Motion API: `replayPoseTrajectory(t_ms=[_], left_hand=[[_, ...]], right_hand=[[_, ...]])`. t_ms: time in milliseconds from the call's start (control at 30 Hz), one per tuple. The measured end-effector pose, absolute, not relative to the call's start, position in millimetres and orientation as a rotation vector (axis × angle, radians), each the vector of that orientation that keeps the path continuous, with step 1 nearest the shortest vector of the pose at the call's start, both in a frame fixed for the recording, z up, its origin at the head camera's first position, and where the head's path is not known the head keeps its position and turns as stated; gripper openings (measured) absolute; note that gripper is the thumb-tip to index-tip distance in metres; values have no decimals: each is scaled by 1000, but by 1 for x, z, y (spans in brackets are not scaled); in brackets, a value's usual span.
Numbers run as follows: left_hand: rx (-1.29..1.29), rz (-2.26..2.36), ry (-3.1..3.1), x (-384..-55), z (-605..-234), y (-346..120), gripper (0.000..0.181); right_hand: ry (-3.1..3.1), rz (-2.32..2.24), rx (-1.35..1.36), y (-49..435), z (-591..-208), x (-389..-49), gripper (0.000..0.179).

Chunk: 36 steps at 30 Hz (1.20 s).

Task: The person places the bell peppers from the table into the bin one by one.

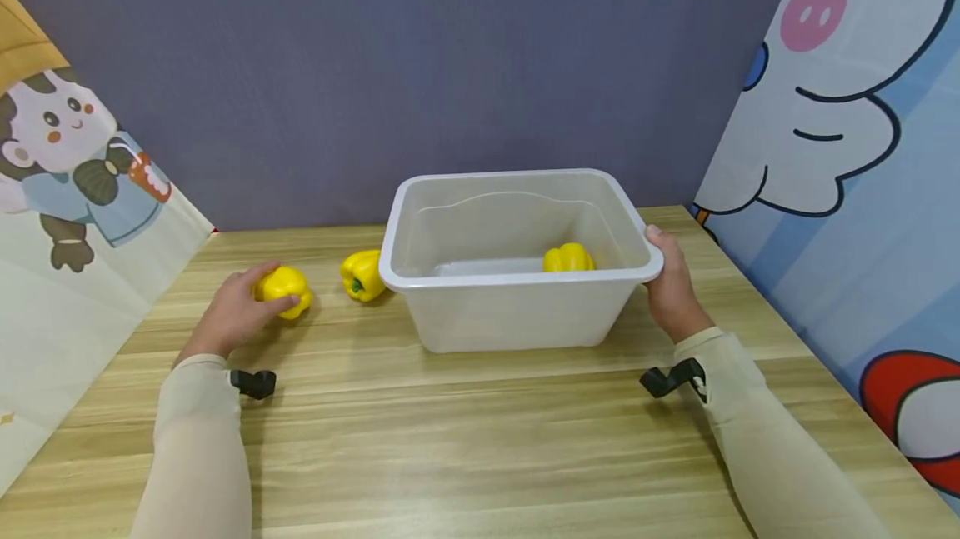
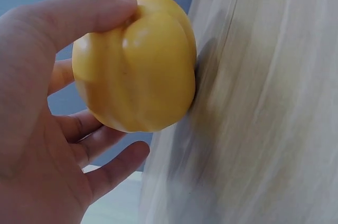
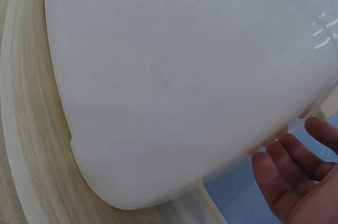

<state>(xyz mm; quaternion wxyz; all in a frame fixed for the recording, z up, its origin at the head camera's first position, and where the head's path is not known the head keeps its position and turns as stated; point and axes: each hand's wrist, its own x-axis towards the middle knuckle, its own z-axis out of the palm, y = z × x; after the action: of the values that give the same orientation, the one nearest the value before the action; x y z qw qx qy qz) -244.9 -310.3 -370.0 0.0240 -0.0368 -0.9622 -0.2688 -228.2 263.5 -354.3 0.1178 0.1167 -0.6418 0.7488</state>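
At the left of the table my left hand (image 1: pixel 236 310) grips a yellow bell pepper (image 1: pixel 287 289) between thumb and fingers. The left wrist view shows that pepper (image 2: pixel 142 65) close against the wood, thumb across its upper part and the lower fingers spread beneath. My right hand (image 1: pixel 671 285) holds the right end of a white plastic bin (image 1: pixel 517 314) at its rim, thumb on top. Its curled fingertips (image 3: pixel 264 166) lie at the bin's wall in the right wrist view. A second yellow pepper (image 1: pixel 362 275) lies beside the bin's left end. Inside the bin sits another pepper (image 1: pixel 568 257), partly hidden by the front rim.
The wooden table (image 1: pixel 450 447) runs up to a dark grey panel (image 1: pixel 420 64) behind the bin. Cartoon-printed sheets (image 1: pixel 825 131) border the table on both sides. Each sleeved wrist wears a black mount (image 1: pixel 255 384).
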Motion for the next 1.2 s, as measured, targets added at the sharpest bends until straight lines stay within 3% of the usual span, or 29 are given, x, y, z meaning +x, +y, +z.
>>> replayPoseTrajectory(t_ms=[800,1033,1200], left_hand=[[-43,-834,-2919,-244,-373,-310,86],[-75,-876,-2905,-244,-372,-306,86],[-85,-920,-2893,-246,-369,-299,88]], right_hand=[[-1859,2200,337,264,-355,-229,45],[-1925,2151,376,266,-356,-228,54],[-1880,2175,390,265,-354,-227,48]])
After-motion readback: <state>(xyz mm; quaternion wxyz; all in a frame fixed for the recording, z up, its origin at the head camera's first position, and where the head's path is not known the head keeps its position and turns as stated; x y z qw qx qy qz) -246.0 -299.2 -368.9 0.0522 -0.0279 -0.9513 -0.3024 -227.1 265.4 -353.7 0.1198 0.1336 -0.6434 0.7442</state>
